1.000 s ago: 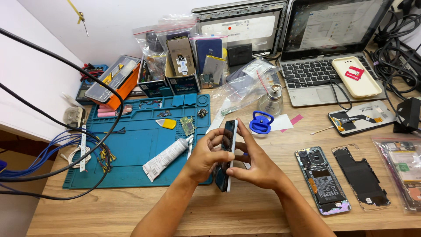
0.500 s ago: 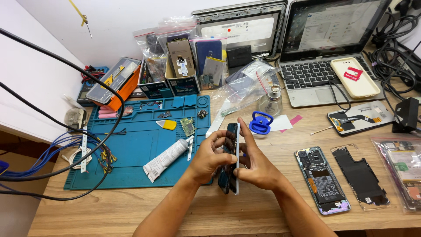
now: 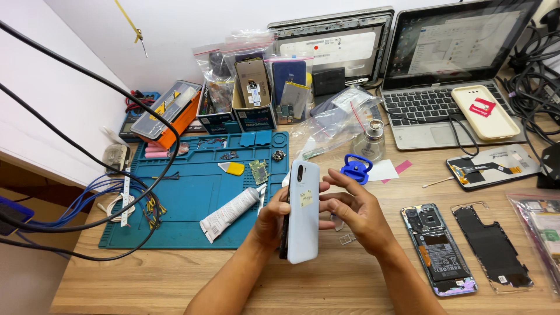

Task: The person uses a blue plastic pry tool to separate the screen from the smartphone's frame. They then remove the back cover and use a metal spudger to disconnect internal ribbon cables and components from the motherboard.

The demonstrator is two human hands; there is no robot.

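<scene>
The left hand [image 3: 273,217] clamps the white phone [image 3: 304,210] by its left edge, holding it upright above the table [image 3: 146,280], just right of the blue mat [image 3: 192,198]. The right hand [image 3: 356,211] is open, its fingertips [image 3: 324,188] touching the phone's right edge. With only an edge grip, the phone could slip and fall. The glue tube [image 3: 228,213] lies left of the phone; an opened phone [image 3: 438,249] lies well to its right.

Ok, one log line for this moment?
left hand: holds white phone upright | right hand: fingers on phone edge | below: wooden desk
</scene>
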